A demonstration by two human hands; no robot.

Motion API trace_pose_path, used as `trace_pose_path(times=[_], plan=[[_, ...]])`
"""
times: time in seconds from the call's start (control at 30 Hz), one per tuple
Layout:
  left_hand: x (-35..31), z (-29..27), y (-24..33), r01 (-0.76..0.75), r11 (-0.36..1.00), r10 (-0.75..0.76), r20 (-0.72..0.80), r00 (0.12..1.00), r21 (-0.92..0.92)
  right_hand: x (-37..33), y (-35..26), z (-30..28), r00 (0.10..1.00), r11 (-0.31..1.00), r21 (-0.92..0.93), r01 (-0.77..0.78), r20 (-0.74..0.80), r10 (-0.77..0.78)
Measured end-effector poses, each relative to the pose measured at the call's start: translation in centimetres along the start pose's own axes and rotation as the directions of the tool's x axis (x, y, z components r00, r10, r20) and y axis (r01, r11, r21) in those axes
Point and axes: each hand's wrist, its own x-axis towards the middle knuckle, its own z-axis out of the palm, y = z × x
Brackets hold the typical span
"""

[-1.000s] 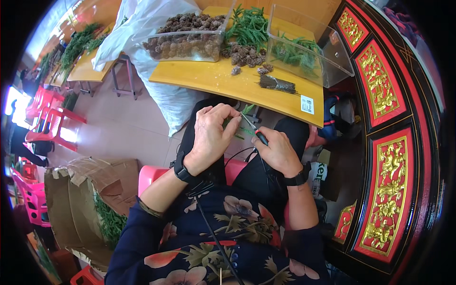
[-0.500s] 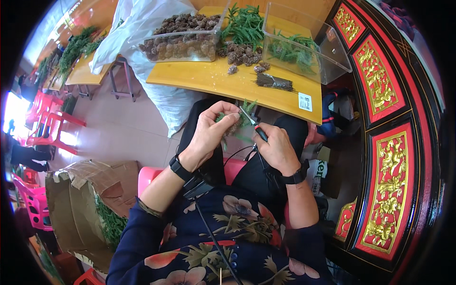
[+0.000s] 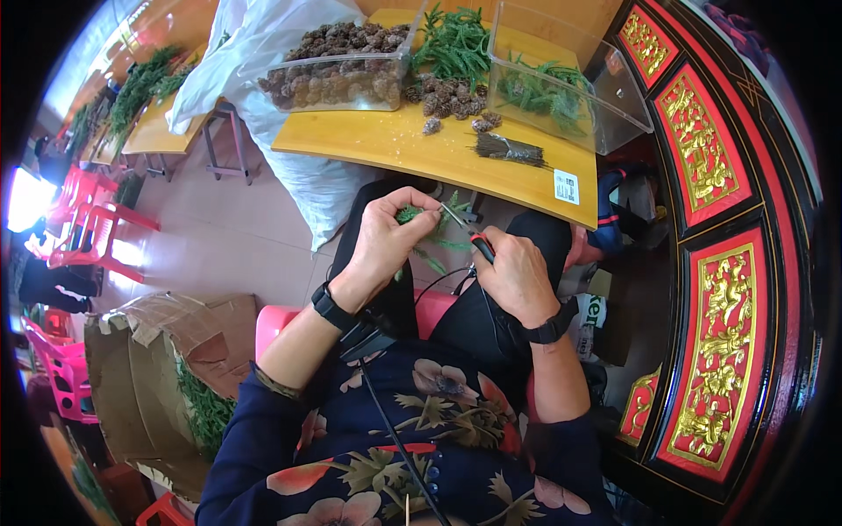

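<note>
My left hand (image 3: pixel 393 230) pinches a green artificial pine sprig (image 3: pixel 430 258) above my lap, its needles sticking out above and below the fingers. The thumb and fingertips hide the gripped part. My right hand (image 3: pixel 519 276) is wrapped round pliers (image 3: pixel 481 245) with black and red handles. Their metal jaws reach up and left to my left fingertips, beside the sprig. Whether the jaws are closed on anything is too small to tell.
Ahead, a yellow table (image 3: pixel 368 145) bears a clear bin of pine cones (image 3: pixel 338 83), loose cones (image 3: pixel 452 98), green sprigs (image 3: pixel 452 44), a wire bundle (image 3: pixel 510 150) and another clear bin (image 3: pixel 618 114). An open cardboard box (image 3: pixel 145 394) stands left; carved panels (image 3: pixel 715 351) rise right.
The plier jaws have tilted left, closer to my left fingertips. The sprig has turned in my left hand, and the brownish part below the fingers no longer shows.
</note>
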Motion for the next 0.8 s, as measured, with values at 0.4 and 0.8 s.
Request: trace_pose_path(times=[0.4,0.8], plan=[[0.2,0.5,0.0,0.031,0.998,-0.030,0.008,1.000,-0.050,0.5,1.4,0.5,0.995,0.989,0.147,0.009,0.094,-0.023],[0.5,0.5,-0.6,0.086,0.991,-0.084,0.025,0.996,-0.099,0.4,1.6,0.3,0.997,0.997,0.077,0.013,0.079,-0.019]])
